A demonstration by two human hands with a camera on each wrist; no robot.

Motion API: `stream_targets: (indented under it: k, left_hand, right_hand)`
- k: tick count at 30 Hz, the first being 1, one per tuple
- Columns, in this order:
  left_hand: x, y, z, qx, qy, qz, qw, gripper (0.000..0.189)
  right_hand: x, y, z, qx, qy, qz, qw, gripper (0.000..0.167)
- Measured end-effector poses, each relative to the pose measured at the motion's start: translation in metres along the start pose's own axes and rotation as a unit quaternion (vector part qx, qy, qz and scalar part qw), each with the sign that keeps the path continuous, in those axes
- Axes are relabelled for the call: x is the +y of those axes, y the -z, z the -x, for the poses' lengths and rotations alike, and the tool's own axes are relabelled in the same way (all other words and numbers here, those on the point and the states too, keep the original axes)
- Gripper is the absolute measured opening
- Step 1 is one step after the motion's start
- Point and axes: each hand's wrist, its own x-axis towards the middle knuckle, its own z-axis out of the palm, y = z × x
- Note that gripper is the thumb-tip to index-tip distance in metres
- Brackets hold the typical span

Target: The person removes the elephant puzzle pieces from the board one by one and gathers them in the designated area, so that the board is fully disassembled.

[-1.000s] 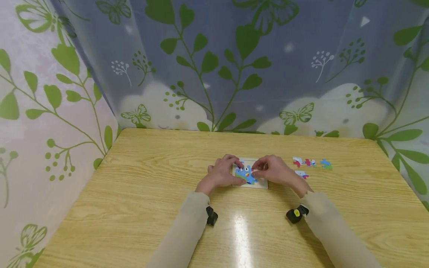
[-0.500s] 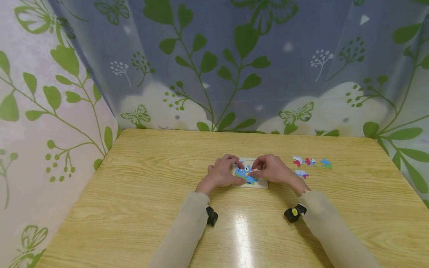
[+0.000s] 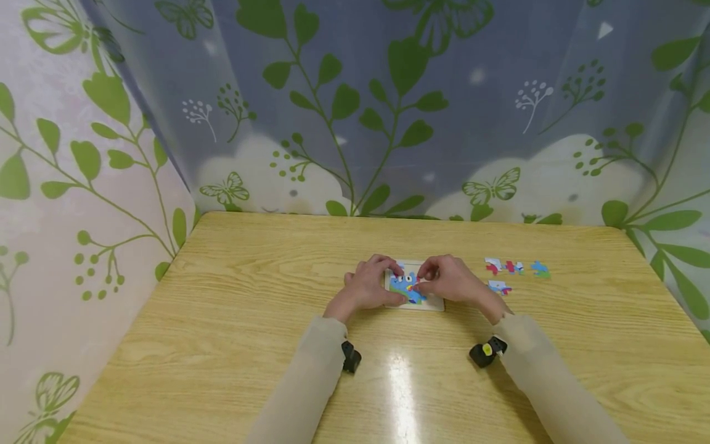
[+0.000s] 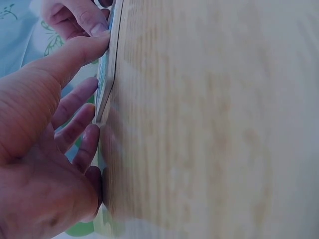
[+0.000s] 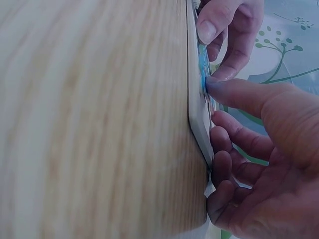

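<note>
A small jigsaw puzzle board (image 3: 436, 304) lies on the table, its left part filled with a blue and green picture (image 3: 407, 293). My left hand (image 3: 368, 286) steadies it, thumb and index fingertips pressing on the picture from the near and far sides. In the left wrist view its other fingers (image 4: 82, 117) lie fairly straight beside the board's edge. Thumb and index finger of my right hand (image 3: 456, 281) pinch a puzzle piece (image 3: 418, 280) at the picture's right side, largely hidden by the fingertips. The right hand's remaining fingers (image 5: 223, 164) curl loosely by the board's edge.
Right of the board several loose puzzle pieces (image 3: 492, 266) lie on the wooden table (image 3: 249, 308), among them a blue and green one (image 3: 540, 269) farthest right and a white, blue and red one (image 3: 500, 287) nearer. A patterned curtain (image 3: 355, 111) hangs behind the table.
My right hand and wrist have shifted slightly left, bringing the thumb tip a little farther over the picture. My left hand and the board stay as they were.
</note>
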Motion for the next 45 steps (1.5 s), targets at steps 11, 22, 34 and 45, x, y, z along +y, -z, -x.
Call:
stream_targets:
  k: [11, 22, 34, 45]
  left_hand:
    - [0.0001, 0.0005, -0.0005, -0.002, 0.0, 0.002, 1.0, 0.041]
    - [0.0021, 0.0013, -0.0002, -0.002, 0.002, -0.004, 1.0, 0.04]
    - [0.0019, 0.0, -0.0012, -0.004, 0.0, -0.016, 0.9999, 0.041]
    - [0.0028, -0.0003, -0.0017, -0.005, 0.005, -0.024, 0.9997, 0.04]
  right_hand:
    - [-0.0014, -0.0009, 0.002, -0.005, -0.011, -0.022, 0.9997, 0.022]
    - [-0.0012, -0.002, 0.0022, 0.002, -0.013, -0.029, 0.9995, 0.022]
    - [-0.0025, -0.0024, 0.0026, 0.003, -0.01, -0.019, 0.9998, 0.023]
    - [-0.0032, -0.0042, 0.0006, 0.007, -0.019, -0.017, 0.9996, 0.02]
